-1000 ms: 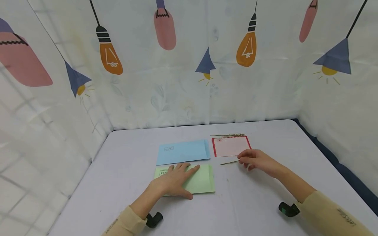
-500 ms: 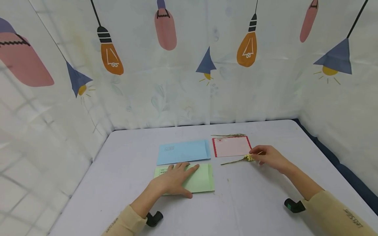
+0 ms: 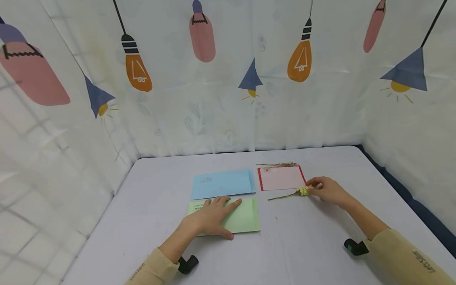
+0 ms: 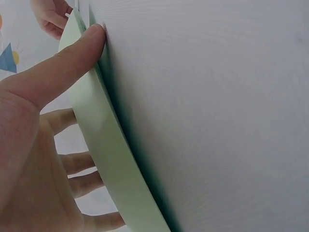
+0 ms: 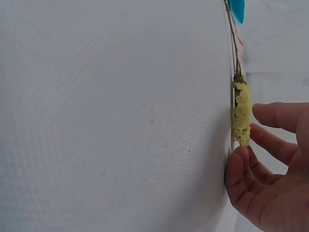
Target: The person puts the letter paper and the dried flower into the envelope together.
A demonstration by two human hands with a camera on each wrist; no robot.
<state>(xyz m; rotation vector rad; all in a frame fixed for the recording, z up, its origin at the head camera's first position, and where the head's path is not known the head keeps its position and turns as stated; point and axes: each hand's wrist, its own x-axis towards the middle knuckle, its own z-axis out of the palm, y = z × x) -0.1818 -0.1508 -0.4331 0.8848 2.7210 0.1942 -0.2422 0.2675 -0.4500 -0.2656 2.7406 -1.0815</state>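
My left hand (image 3: 211, 219) lies with spread fingers on a light green envelope (image 3: 246, 217); in the left wrist view, its thumb (image 4: 79, 60) crosses the envelope's edge. My right hand (image 3: 329, 192) is at the head of a dried flower (image 3: 303, 191), whose thin stem points left along the table. In the right wrist view the pale yellow flower head (image 5: 241, 113) sits among the loosely bent fingers, the thumb slightly apart from it. Just behind the flower lies a pink card (image 3: 283, 179) with red edges.
A blue envelope (image 3: 222, 184) lies behind the green one. Dried sprigs (image 3: 281, 164) lie along the card's far edge. A white cloth covers the table (image 3: 149, 206), and printed curtains (image 3: 221, 118) stand around its back and sides.
My right hand has moved right along the flower from its stem to its head, uncovering the yellow blossom. My left hand has stayed on the green envelope.
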